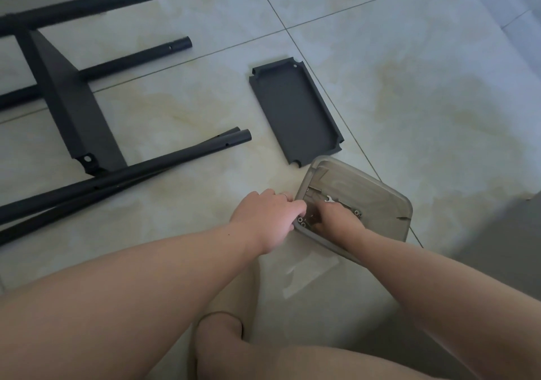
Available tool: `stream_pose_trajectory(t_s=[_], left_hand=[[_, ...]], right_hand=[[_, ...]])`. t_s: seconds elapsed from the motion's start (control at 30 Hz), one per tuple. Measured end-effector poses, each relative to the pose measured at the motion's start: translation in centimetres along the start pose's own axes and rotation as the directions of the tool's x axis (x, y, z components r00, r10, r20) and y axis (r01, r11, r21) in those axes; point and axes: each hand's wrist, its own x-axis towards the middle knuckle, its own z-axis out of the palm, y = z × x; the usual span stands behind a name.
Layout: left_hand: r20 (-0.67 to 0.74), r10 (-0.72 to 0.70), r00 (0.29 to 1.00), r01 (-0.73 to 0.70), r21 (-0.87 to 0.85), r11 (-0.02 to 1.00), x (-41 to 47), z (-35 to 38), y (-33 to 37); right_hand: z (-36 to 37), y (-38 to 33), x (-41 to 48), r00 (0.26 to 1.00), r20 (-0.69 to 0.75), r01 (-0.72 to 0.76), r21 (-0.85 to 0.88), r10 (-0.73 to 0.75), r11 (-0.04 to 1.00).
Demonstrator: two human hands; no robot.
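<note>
The translucent grey box (404,204) sits on the tiled floor just in front of the person's knees. The left hand (266,221) curls its fingers over the box's near-left rim, and the right hand (336,218) dips in among small silver fasteners (301,222) beside a little flat wrench (329,200). The step should go best if the left hand pins the box flat while the right lifts one fastener without scattering the others. The right fingertips are hidden under the hand's back, so I cannot tell whether they are apart or pinching, and the fasteners are too small to tell nuts from bolts.
</note>
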Motion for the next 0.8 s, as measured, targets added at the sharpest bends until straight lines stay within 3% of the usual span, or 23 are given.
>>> stream_pose_trajectory(t_s=[0.47,0.67,0.8], left_hand=[[0.002,0.012,1.000,-0.012,0.039,0.999,0.7,0.6,-0.3],[0.182,0.030,0.983,-0.025,-0.032,0.999,-0.4,-1.1,-1.3],[0.275,-0.093,0.957,0.068,0.100,0.993,-3.5,-5.7,-2.8]], right_hand=[[0.0,-0.7,-0.2,0.993,0.116,-0.052,0.113,0.039,0.992],[-2.6,-1.3,-1.5,0.998,0.010,-0.061,0.143,0.060,0.988],[-7.7,-3.6,-3.8,0.997,-0.075,0.028,0.130,-0.019,0.991]])
